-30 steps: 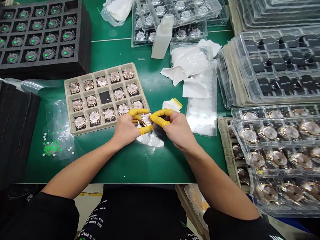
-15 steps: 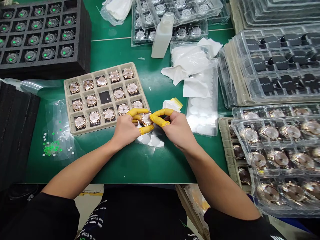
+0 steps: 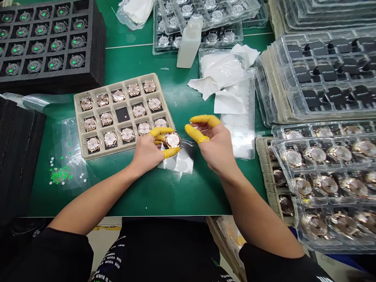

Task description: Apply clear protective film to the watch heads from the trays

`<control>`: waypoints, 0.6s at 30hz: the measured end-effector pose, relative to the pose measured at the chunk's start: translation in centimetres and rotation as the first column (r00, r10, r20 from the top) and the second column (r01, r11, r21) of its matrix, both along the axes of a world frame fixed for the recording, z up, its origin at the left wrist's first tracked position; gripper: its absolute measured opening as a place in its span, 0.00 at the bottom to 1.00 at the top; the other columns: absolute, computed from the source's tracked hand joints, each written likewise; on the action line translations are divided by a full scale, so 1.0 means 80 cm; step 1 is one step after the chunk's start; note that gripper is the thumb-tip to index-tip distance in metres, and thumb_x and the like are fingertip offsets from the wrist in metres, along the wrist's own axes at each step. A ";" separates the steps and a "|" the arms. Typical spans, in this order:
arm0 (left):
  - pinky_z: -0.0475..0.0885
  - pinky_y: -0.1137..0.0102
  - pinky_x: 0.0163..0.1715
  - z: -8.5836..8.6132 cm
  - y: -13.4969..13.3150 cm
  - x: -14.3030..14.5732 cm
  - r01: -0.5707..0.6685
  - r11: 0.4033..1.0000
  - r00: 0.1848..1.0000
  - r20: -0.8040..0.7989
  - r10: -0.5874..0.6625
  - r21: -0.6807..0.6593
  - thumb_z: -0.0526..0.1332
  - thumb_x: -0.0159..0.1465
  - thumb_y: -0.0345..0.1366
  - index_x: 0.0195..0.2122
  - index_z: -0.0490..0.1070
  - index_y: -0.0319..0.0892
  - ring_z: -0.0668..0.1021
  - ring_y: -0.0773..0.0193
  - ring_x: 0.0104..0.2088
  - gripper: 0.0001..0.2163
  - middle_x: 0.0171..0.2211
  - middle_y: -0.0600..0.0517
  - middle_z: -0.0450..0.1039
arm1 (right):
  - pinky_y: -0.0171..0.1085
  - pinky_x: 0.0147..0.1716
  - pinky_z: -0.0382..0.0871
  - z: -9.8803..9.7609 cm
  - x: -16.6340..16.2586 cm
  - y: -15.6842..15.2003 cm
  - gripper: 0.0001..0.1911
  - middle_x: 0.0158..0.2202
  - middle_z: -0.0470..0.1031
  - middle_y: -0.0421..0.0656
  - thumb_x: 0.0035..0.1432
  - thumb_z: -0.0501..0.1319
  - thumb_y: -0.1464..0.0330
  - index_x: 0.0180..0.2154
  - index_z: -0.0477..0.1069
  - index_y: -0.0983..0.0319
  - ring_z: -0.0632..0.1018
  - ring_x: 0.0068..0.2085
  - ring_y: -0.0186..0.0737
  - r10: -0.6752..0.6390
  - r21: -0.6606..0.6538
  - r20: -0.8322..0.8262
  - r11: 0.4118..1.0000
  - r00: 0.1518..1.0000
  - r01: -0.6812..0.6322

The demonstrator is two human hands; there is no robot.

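Observation:
My left hand (image 3: 149,148), with yellow finger cots on its fingertips, grips a rose-gold watch case (image 3: 172,140) by its edge, its pale round face turned up. Under it lies a sheet of round clear stickers (image 3: 183,161). My right hand (image 3: 214,138), also in yellow finger cots, is raised to the right of the watch case and apart from it. Its thumb and forefinger are slightly spread. A bit of white shows between them, seemingly lying behind, and the fingers hide most of it. The beige tray (image 3: 113,154) beside my left hand holds several similar watch cases, with one compartment vacant.
Green and white dots (image 3: 60,175) lie on clear film at left. Black foam trays (image 3: 96,58) of watch parts stand behind them. A white bottle (image 3: 188,47), white cloths (image 3: 223,74) and clear sticker sheets (image 3: 245,137) lie beyond my hands. Stacked plastic trays (image 3: 296,180) crowd the right.
My right hand has let go of the watch case and moved up and to the right, now covering the small yellow-and-white item there. My left hand keeps its hold in the same place.

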State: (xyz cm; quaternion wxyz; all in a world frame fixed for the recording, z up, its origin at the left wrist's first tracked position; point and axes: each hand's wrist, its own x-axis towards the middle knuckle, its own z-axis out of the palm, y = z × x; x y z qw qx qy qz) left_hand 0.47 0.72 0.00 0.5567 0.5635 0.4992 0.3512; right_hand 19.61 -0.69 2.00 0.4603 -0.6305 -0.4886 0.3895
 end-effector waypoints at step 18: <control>0.84 0.66 0.44 -0.001 0.000 -0.003 0.013 1.000 1.000 -0.012 -0.013 0.012 0.79 0.50 0.37 0.51 0.81 0.44 0.85 0.60 0.40 0.26 0.40 0.50 0.85 | 0.50 0.44 0.66 -0.024 0.038 0.022 0.07 0.38 0.77 0.50 0.62 0.64 0.64 0.39 0.78 0.59 0.71 0.42 0.53 -0.029 0.054 0.758 0.998 0.652 -0.018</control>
